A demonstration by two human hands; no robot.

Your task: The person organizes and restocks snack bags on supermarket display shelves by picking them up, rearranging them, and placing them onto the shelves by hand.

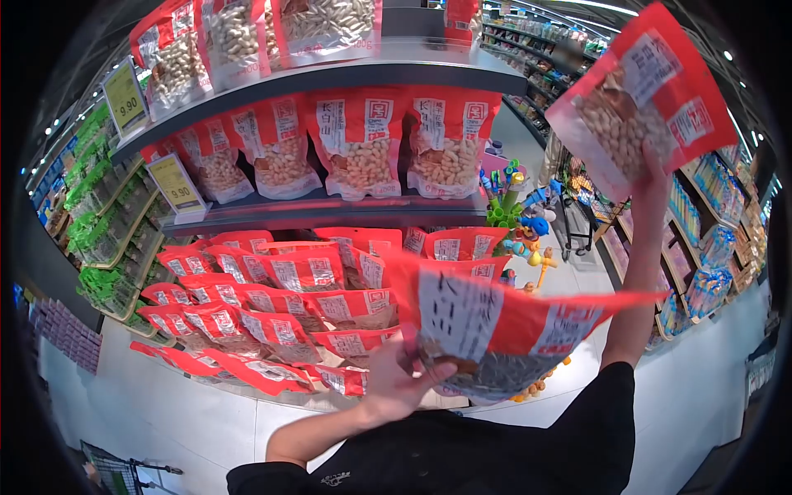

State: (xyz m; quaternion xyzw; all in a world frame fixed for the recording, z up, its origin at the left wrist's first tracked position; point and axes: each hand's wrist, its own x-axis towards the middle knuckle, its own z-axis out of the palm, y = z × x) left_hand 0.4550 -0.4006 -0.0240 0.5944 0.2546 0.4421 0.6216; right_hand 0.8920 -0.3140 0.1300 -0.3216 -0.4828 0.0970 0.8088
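My left hand (400,379) is closed on the lower left corner of a red-and-white bag of dark seeds (503,330), thumb across its front. The bag tilts in front of my chest, its top edge stretching to the right. Raised high at the right, my right hand (652,169) grips the lower edge of a red bag of peanuts (639,95) with a clear window. Ahead, similar peanut bags (360,148) stand upright in a row on the middle shelf. Below them, several rows of red bags (289,305) fill the lower display.
Yellow price tags (177,188) stand at the shelf's left end. More bags (326,29) sit on the top shelf. Colourful toys (528,219) hang right of the display. A trolley (575,219) stands beyond, and a green cart (120,466) is at lower left.
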